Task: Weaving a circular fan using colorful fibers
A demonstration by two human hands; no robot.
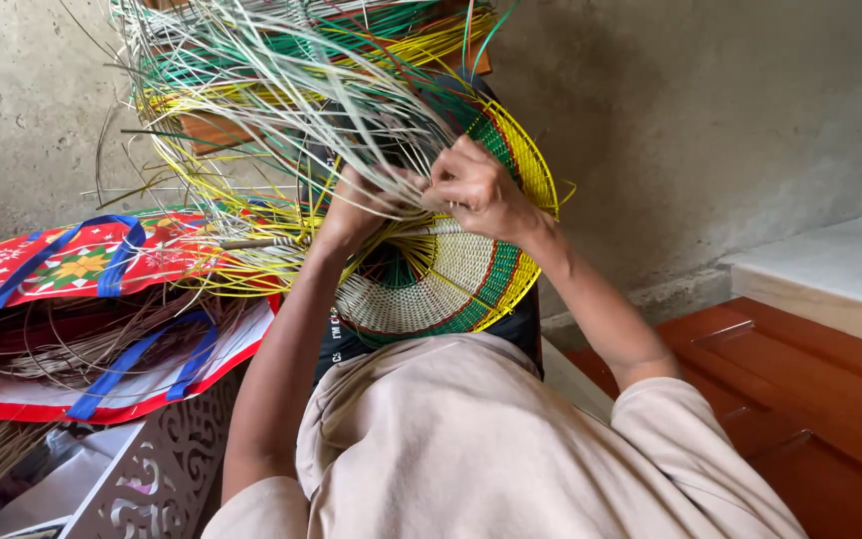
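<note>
Single head-worn view, looking steeply down and forward over the wearer's chest at close range; woven basket (pixel 441 269) at frame centre, concrete wall (pixel 730 110) filling the upper right.

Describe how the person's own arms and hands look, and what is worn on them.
Both arms are bare from the upper arm down. Loose, short beige sleeves of a plain shirt end above the elbows. The left hand and right hand wear no gloves; no ring, watch or bracelet is visible.
</note>
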